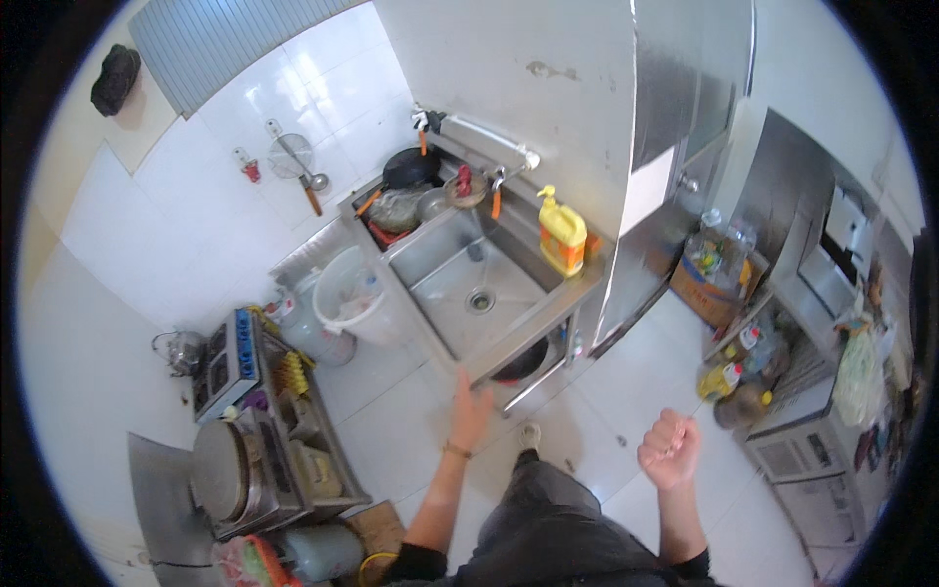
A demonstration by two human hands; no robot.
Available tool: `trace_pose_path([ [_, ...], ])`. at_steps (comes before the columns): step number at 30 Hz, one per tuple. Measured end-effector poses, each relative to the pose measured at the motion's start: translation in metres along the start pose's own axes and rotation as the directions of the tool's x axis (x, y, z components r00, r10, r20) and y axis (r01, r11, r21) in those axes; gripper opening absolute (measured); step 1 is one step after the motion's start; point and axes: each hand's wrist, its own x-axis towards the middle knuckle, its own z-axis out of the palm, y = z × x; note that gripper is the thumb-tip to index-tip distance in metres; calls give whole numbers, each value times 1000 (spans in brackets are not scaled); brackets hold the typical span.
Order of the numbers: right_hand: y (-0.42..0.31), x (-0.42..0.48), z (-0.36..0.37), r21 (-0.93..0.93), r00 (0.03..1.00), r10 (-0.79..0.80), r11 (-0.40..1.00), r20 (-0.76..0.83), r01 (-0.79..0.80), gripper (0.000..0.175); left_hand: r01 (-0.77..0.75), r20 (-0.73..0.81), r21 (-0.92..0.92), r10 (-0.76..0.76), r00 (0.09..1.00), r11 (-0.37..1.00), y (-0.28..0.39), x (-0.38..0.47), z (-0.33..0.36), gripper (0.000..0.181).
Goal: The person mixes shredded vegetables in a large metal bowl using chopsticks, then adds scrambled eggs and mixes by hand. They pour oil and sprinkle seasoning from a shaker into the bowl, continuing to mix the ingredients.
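Note:
My left hand (469,412) is held out near the front corner of a stainless steel sink (440,323), fingers spread and nothing in it. I cannot tell whether its fingertips touch the sink's edge. On the right, over the tiled floor, my right hand (669,449) is curled into a fist with no object showing in it. The sink's large basin holds no dishes, and its drain (480,299) is visible. In the compartment behind lie a black wok (412,167) and a plastic bag (396,209). A yellow pump bottle (563,233) stands on the right ledge.
A white bucket (348,293) and a gas cylinder (312,330) stand left of the sink. Farther left, a metal rack holds a gas stove (227,363) and a round griddle (218,469). On the right are a cardboard box (708,290), oil bottles (719,381) and a metal cabinet (799,447).

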Motion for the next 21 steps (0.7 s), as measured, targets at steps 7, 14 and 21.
trace_pose_path([
  [7, -46, 44, -1, -60, 929, -364, 931, -65, 361, 22, -62, -62, -1, 62, 996, 998, -14, 344, 63, 112],
  [14, -67, 118, 29, -224, 742, -611, 791, -276, 569, 25, -354, -252, -109, 319, 914, 929, 30, 519, 87, 105],
  [21, -85, 203, 16, -164, 853, -468, 883, -233, 440, 21, -476, -101, 466, 579, 809, 746, 6, 507, 115, 72],
])
